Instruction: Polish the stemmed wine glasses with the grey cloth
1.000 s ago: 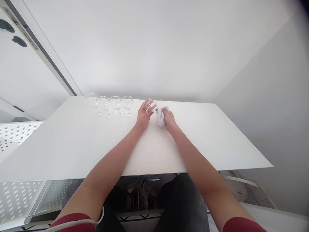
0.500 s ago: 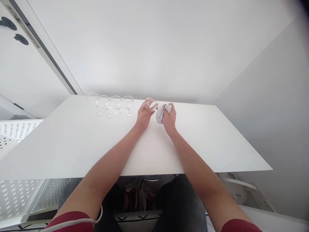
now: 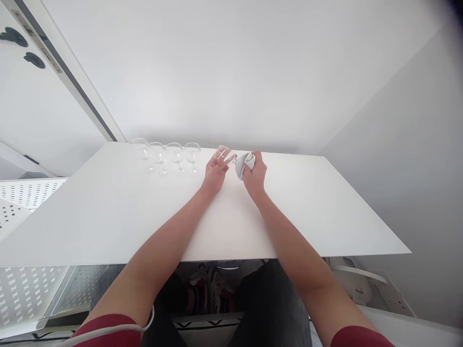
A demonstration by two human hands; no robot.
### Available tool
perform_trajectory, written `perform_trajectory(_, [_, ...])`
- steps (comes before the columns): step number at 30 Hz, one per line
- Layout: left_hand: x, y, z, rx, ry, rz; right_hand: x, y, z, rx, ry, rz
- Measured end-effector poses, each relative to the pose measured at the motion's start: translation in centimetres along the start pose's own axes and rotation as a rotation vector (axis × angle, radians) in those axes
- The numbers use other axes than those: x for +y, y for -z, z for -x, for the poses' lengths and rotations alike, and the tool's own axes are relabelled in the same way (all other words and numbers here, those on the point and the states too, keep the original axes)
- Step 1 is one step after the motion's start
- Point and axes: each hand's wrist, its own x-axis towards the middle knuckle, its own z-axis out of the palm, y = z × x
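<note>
My left hand (image 3: 216,171) is closed around the bowl of a clear stemmed glass (image 3: 224,153), which lies tilted with its stem toward the right. In my right hand (image 3: 256,174) a bunched pale grey cloth (image 3: 241,166) is gripped. The cloth covers the foot end of the glass, so that part is hidden. Both hands are above the far half of the white table (image 3: 231,226). To the left of my left hand, several clear stemmed glasses stand upright in a row; the nearest glass (image 3: 192,153) is a short way from my fingers.
The wall (image 3: 224,72) rises right behind the table's far edge. A door with dark handles (image 3: 14,36) is at the upper left. White perforated baskets (image 3: 29,294) stand at the left, below table height. A white cable (image 3: 104,332) runs by my left arm.
My right hand has turned slightly and shifted a little up and to the right with the cloth. My left hand and the glass have hardly moved.
</note>
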Motion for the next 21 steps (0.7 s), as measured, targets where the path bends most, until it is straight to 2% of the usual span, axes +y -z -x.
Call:
perform_trajectory(1, [0.03, 0.05, 0.00, -0.006, 0.000, 0.003, 0.10, -0.13, -0.02, -0.008, -0.066, -0.038])
perform_trajectory(4, [0.04, 0.10, 0.01, -0.013, 0.004, 0.013, 0.72, -0.55, -0.41, -0.128, -0.497, -0.159])
perform_trajectory(5, [0.01, 0.06, 0.01, -0.011, 0.005, 0.014, 0.89, -0.60, -0.53, -0.164, -0.594, -0.170])
perform_trajectory(6, [-0.02, 0.00, 0.01, -0.008, 0.005, 0.015, 0.98, -0.57, -0.59, -0.174, -0.610, -0.153])
perform_trajectory(7, [-0.06, -0.07, 0.01, -0.003, 0.005, 0.016, 0.96, -0.47, -0.58, -0.148, -0.541, -0.116])
perform_trajectory(10, [-0.12, -0.14, -0.06, 0.006, -0.002, 0.018, 0.51, -0.10, -0.20, -0.001, -0.132, -0.009])
perform_trajectory(11, [-0.13, -0.08, -0.11, 0.008, -0.004, 0.016, 0.35, -0.06, -0.07, 0.012, -0.050, -0.003])
perform_trajectory(12, [-0.13, 0.01, -0.16, 0.011, -0.006, 0.014, 0.26, -0.08, 0.01, 0.010, -0.034, -0.015])
perform_trajectory(13, [-0.14, 0.13, -0.21, 0.013, -0.006, 0.013, 0.24, -0.18, 0.03, -0.006, -0.095, -0.038])
perform_trajectory(17, [-0.24, 0.44, -0.36, 0.004, -0.004, 0.034, 0.72, -0.59, -0.47, -0.223, -0.660, -0.196])
perform_trajectory(18, [-0.28, 0.41, -0.36, -0.002, -0.005, 0.042, 0.81, -0.58, -0.58, -0.249, -0.707, -0.211])
perform_trajectory(19, [-0.30, 0.33, -0.33, -0.005, -0.005, 0.049, 0.84, -0.52, -0.65, -0.236, -0.671, -0.194])
perform_trajectory(21, [-0.28, 0.12, -0.25, 0.000, -0.001, 0.064, 0.69, -0.32, -0.57, -0.121, -0.422, -0.080])
